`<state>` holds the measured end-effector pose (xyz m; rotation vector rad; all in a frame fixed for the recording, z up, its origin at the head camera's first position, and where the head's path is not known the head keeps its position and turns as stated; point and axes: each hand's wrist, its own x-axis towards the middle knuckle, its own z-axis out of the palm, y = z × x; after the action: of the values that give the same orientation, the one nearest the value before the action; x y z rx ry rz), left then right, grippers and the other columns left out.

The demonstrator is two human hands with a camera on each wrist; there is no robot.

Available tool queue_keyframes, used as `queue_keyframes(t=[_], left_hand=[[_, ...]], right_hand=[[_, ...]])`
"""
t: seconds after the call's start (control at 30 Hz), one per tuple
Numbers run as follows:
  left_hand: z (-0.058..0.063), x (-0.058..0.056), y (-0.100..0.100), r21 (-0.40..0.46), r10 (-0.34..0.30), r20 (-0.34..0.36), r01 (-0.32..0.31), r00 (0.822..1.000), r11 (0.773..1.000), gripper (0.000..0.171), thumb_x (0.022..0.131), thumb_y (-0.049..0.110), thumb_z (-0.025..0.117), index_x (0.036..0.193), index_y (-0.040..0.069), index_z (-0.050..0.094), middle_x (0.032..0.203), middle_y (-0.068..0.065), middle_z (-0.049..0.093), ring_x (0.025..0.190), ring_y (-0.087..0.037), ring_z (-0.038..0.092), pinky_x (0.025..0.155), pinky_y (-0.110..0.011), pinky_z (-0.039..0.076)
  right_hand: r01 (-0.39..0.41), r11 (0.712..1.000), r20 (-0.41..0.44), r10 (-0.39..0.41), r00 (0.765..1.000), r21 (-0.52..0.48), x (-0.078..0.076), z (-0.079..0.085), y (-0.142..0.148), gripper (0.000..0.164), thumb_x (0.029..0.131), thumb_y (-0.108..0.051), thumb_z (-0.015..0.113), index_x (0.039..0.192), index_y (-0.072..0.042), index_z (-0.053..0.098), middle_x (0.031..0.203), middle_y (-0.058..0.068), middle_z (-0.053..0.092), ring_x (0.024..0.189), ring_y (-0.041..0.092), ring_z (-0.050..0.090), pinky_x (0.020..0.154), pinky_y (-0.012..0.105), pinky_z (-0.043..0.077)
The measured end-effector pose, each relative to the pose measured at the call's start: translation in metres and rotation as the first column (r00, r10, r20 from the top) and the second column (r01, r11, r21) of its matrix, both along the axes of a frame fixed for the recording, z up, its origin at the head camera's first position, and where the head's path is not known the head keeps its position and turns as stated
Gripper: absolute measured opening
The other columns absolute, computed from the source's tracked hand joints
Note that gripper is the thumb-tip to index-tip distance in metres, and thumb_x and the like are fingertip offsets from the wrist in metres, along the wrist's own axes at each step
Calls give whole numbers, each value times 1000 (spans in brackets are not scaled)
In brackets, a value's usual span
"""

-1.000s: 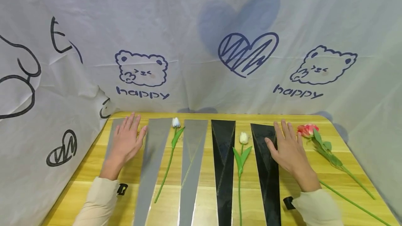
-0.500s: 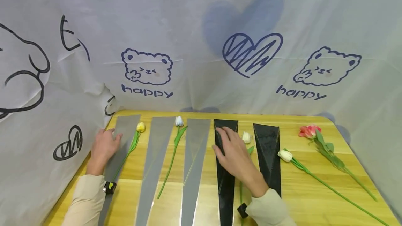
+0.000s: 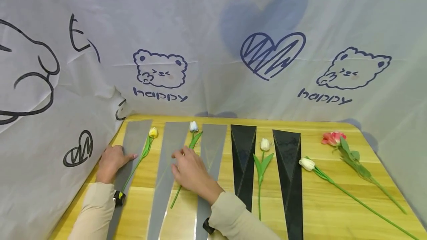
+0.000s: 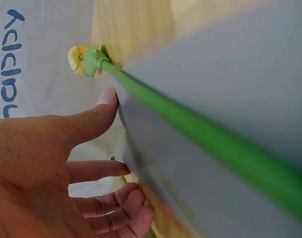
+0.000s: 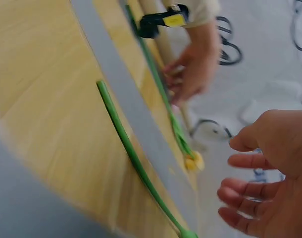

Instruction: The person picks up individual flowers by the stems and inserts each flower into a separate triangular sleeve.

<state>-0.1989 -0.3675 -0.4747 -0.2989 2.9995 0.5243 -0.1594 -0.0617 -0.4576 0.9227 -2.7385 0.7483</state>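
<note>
My left hand point(image 3: 111, 163) is at the outer edge of the leftmost flat grey flower sleeve point(image 3: 137, 130). In the left wrist view its thumb point(image 4: 107, 96) and loosely bent fingers stand apart at the sleeve's edge. A yellow tulip point(image 3: 153, 132) with a green stem lies along that sleeve's right side. My right hand point(image 3: 191, 169) is above the table with fingers loosely bent and nothing between them. It hides part of the stem of a pale blue tulip point(image 3: 194, 126), which lies between two more grey sleeves, the second point(image 3: 173, 136) and the third point(image 3: 213, 140).
Two black sleeves, one point(image 3: 243, 151) nearer the middle and one point(image 3: 287, 151) further right, lie flat. Between them is a white tulip point(image 3: 265, 144). Another white tulip point(image 3: 307, 164) and a pink flower point(image 3: 333, 138) lie at right. A white cloth point(image 3: 207, 47) hangs behind the wooden table point(image 3: 350, 184).
My right hand has swept left from the right black sleeve to near the pale blue tulip. My left hand has moved left off the yellow tulip to the grey sleeve's outer edge.
</note>
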Motion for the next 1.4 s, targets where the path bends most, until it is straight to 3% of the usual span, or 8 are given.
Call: queue_keyframes(t=[0.23, 0.47, 0.7, 0.83, 1.07, 1.23, 1.4], left_hand=[[1, -3, -1, 2, 14, 5, -14, 1000, 1000, 70, 93, 36, 76, 132, -18, 53, 126, -46, 53, 106, -59, 58, 84, -63, 49], [-4, 0, -3, 53, -9, -37, 11, 999, 999, 67, 93, 31, 76, 136, -15, 53, 133, -42, 51, 113, -61, 53, 89, -65, 47], [-5, -2, 3, 110, -10, -47, 15, 999, 994, 65, 94, 27, 74, 137, -17, 51, 134, -44, 49, 113, -62, 52, 93, -64, 46], [-4, -4, 6, 123, 1, -41, 4, 999, 992, 66, 94, 26, 75, 139, -16, 50, 134, -44, 50, 113, -61, 52, 93, -64, 46], [-3, -3, 9, 144, -1, -53, 9, 999, 990, 67, 93, 25, 75, 138, -17, 49, 131, -44, 52, 114, -60, 53, 95, -64, 45], [-3, -1, 9, 153, -2, -72, 13, 997, 988, 65, 93, 24, 75, 137, -18, 50, 118, -41, 61, 105, -57, 58, 90, -62, 47], [-3, -1, 8, 160, -3, -83, 17, 997, 987, 66, 92, 23, 76, 136, -18, 50, 110, -38, 63, 100, -54, 60, 87, -61, 48]], right_hand=[[-111, 978, -14, 116, 993, 177, -7, -5, -51, 29, 103, -21, 63, 132, -20, 68, 111, 2, 62, 88, 13, 54, 68, 20, 45], [-110, 937, -73, 142, 987, 330, -10, -15, -85, 30, 107, -25, 56, 134, -30, 68, 109, -1, 61, 83, 11, 51, 64, 19, 44], [-102, 925, -7, 112, 994, 367, -15, -21, -103, 35, 105, -25, 62, 139, -33, 65, 123, 1, 62, 96, 15, 60, 66, 23, 54], [-111, 911, 15, 114, 993, 397, -17, -24, -110, 33, 105, -26, 61, 136, -33, 66, 123, 1, 62, 96, 16, 59, 64, 26, 53], [-81, 903, -22, 99, 995, 423, -21, -29, -112, 27, 106, -29, 57, 128, -25, 72, 120, 2, 64, 96, 17, 61, 70, 26, 55], [-71, 898, -20, 89, 996, 435, -21, -30, -115, 33, 105, -28, 60, 137, -30, 66, 131, 3, 61, 103, 17, 61, 71, 27, 56], [-83, 886, -28, 107, 994, 456, -19, -30, -120, 30, 104, -30, 62, 134, -32, 68, 131, 2, 59, 100, 16, 60, 66, 25, 55]])
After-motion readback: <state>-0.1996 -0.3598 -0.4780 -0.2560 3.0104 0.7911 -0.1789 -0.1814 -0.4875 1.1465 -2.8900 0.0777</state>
